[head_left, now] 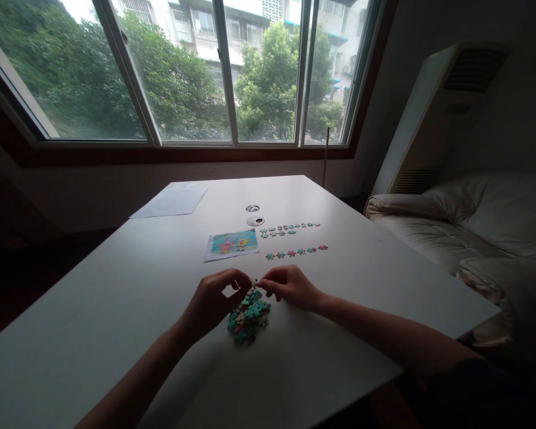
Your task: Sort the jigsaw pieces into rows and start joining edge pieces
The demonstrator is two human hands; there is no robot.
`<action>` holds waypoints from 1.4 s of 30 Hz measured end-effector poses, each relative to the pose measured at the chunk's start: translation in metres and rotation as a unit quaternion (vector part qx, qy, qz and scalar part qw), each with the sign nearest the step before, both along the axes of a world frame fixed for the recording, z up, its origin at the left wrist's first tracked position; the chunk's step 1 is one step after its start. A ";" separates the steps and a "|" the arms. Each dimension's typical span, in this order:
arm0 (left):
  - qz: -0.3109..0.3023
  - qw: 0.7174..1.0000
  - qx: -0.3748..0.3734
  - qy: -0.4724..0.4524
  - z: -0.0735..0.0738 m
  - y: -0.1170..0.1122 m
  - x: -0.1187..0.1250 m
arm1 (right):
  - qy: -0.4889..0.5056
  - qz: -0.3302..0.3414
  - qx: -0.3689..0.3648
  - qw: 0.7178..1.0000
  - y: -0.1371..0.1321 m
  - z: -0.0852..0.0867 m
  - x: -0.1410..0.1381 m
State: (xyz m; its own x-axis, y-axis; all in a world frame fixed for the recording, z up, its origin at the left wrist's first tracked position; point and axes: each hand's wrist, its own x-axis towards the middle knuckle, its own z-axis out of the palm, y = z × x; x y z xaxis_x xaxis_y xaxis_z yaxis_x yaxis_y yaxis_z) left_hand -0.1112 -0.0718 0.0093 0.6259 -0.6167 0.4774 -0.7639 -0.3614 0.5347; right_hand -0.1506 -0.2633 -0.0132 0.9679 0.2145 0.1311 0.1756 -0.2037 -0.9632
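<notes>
A heap of jigsaw puzzle pieces (249,317), mostly teal with some cream and pink, lies on the white table close to me. Just above its far end, my left hand (218,292) and my right hand (292,287) meet with thumbs and forefingers pinched. Between their fingertips is a small light puzzle piece (254,282), partly hidden by the fingers. Beyond my hands lies a picture sheet (232,244) with cartoon figures on blue-green. To its right, a row of separate puzzle pieces (292,254) runs across, with further rows of pieces (290,227) behind it.
Two round discs or stickers (255,221) lie beyond the picture sheet. White papers (172,199) rest at the table's far left corner. The white table (129,310) stands before a window, with a pale sofa (451,208) and a tall floor-standing unit (424,113) on the right.
</notes>
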 end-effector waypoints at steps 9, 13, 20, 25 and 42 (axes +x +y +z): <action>-0.015 0.997 -0.052 0.047 -0.003 -0.001 0.000 | 0.036 0.008 0.101 0.994 -0.001 -0.003 0.005; 0.008 0.984 -0.050 0.169 -0.002 0.000 0.003 | 0.019 0.011 0.046 0.999 -0.001 -0.002 0.001; -0.051 0.973 0.046 0.221 0.003 0.000 -0.001 | -0.005 0.022 0.010 1.000 -0.002 -0.006 -0.002; -0.061 0.971 0.032 0.230 0.004 -0.001 -0.002 | -0.017 0.025 0.011 0.999 -0.002 -0.004 -0.002; -0.003 0.950 -0.086 0.301 0.004 -0.005 -0.001 | -0.279 -0.100 -0.155 0.943 -0.004 0.001 -0.006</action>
State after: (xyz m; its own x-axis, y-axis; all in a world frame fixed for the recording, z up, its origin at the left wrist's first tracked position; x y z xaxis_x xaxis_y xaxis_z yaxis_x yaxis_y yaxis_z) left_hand -0.1118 -0.0763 0.0130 0.8140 -0.5668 0.1271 -0.3022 -0.2264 0.9260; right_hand -0.1566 -0.2671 -0.0123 0.7925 0.1472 0.5919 0.5649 -0.5429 -0.6214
